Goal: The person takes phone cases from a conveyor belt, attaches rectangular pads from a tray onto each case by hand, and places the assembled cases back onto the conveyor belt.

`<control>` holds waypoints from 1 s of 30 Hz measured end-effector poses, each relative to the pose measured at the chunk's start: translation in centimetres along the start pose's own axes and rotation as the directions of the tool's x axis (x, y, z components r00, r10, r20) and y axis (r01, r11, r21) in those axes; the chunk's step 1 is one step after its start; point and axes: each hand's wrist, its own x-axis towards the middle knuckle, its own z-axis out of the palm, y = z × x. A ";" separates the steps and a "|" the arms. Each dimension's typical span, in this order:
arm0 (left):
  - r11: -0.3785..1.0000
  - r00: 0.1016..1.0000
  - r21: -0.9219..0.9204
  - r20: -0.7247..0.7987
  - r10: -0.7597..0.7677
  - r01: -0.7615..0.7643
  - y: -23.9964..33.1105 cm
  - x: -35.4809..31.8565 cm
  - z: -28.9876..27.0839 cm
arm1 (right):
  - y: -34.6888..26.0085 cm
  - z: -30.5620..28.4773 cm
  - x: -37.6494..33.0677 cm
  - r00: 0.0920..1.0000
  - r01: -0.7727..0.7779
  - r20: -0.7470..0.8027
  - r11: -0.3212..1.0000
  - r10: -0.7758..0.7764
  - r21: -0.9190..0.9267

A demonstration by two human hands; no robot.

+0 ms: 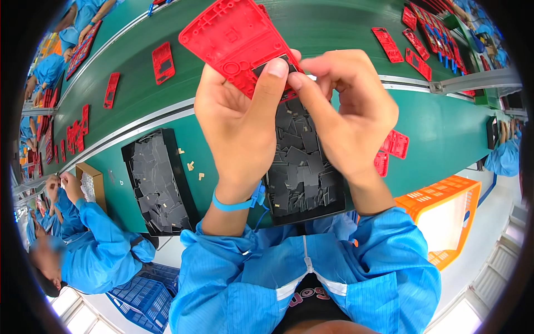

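Observation:
My left hand [239, 122] grips a red plastic housing [222, 42], its inner side with ribs and a round opening facing me. The left thumb presses on a black rectangular piece [288, 59] at the housing's near end. My right hand [353, 111] is closed, thumb and forefinger bent together against that same end. Whatever lies between the right fingertips is too small to make out. Below the hands stands a black tray [305, 217] full of thin dark grey rectangular pieces [295, 161]. A blue wrist strap [232, 206] circles my left wrist.
Another black tray [189, 206] of grey pieces stands to the left, with small tan scraps [191, 166] beside it. Red housings [163, 63] lie along the green conveyor belt [133, 33]. More red parts [396, 143] rest at right, above an orange crate [439, 192]. A co-worker [100, 245] sits at left.

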 end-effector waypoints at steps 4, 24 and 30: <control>0.999 0.999 0.023 0.028 0.031 -0.031 0.0 -0.4 0.1 | 0.0 -0.4 0.0 0.948 -0.274 0.207 0.950 0.241 0.151; 0.975 0.986 0.182 -0.125 -0.109 0.131 0.7 1.7 -1.2 | 16.6 -4.6 6.3 0.848 -0.454 0.098 0.810 0.520 -0.372; 0.979 0.990 0.184 -0.127 -0.060 0.083 1.7 2.0 -2.4 | 22.3 -12.6 6.9 0.989 0.080 0.112 0.294 0.094 -0.952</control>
